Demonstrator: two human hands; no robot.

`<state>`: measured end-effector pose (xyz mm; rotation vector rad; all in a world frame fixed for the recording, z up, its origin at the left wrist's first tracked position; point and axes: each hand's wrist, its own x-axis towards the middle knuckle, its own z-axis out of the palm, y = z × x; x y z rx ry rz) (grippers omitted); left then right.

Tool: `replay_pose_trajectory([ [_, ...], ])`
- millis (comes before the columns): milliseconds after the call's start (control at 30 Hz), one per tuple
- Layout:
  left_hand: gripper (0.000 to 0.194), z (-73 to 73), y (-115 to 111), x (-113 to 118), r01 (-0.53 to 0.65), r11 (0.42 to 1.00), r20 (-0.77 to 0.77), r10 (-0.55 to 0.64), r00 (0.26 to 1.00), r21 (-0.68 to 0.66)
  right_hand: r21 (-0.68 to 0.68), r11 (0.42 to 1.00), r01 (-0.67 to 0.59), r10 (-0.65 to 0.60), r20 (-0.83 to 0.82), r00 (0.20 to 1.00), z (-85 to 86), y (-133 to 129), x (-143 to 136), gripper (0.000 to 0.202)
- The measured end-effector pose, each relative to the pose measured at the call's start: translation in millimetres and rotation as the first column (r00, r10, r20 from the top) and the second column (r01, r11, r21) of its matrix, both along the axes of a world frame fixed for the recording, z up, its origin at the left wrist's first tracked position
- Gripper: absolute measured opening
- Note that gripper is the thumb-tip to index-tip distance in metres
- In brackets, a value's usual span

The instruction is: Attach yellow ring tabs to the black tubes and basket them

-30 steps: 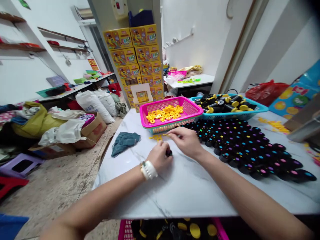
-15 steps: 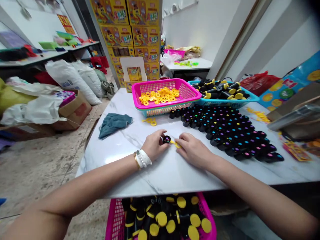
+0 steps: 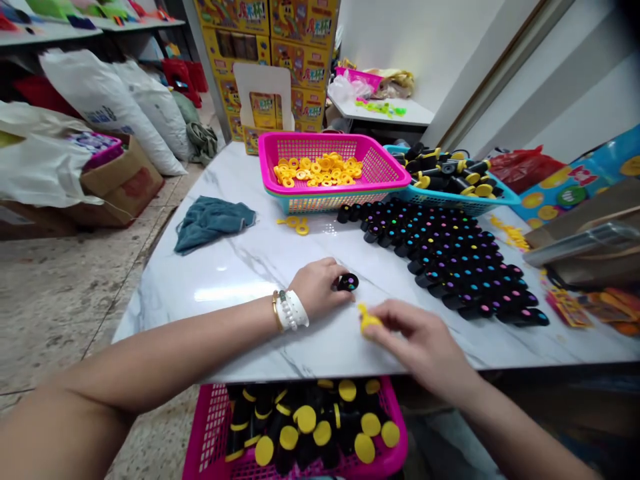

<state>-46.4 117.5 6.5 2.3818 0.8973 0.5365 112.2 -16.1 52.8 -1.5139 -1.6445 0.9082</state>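
My left hand [image 3: 320, 287] is closed around a small black cylinder [image 3: 348, 283] with coloured dots on its end, low over the marble-patterned table [image 3: 240, 347]. To its right, my right hand [image 3: 415, 333] pinches a yellow plastic ring with a short stem [image 3: 369, 320], held apart from the cylinder. Rows of similar black cylinders [image 3: 445, 253], with coloured dots on top, stand on the table at the right. A few loose yellow ring pieces [image 3: 299, 225] lie beyond my left hand.
A pink basket [image 3: 330, 141] of yellow rings stands at the back, beside a blue basket [image 3: 505, 195] of black-and-yellow pieces. Another pink basket [image 3: 200, 427] sits below the table edge. A dark teal cloth [image 3: 215, 223] lies at the left, and yellow boxes [image 3: 305, 63] are stacked behind.
My right hand has drawn back toward me with the yellow ring, away from the black cylinder. The left hand still holds the cylinder. The view has tilted down slightly.
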Motion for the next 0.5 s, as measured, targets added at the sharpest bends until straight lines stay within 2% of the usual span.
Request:
replay_pose_trajectory([
  [67,0.029,0.0,-2.7,-1.2,0.020,1.000,-0.015,-0.020,1.000,0.010,-0.132,0.985,0.109,-0.135,-0.211,0.968,0.8,28.0,8.1,0.017],
  [167,0.027,0.6,-3.8,-0.4,0.037,0.999,-0.016,-0.037,0.999,0.020,-0.251,0.962,0.108,-0.203,-0.389,0.899,-8.8,58.4,13.3,0.029],
  [333,0.028,3.7,-3.9,1.5,0.051,0.999,-0.047,-0.052,0.998,-0.018,-0.371,0.926,0.063,-0.246,-0.469,0.848,-25.2,72.1,9.6,0.032],
  [500,0.029,5.9,-4.9,2.1,0.041,0.994,-0.068,-0.047,0.997,-0.098,-0.424,0.903,0.068,-0.281,-0.462,0.841,-24.3,72.2,13.0,0.031],
])
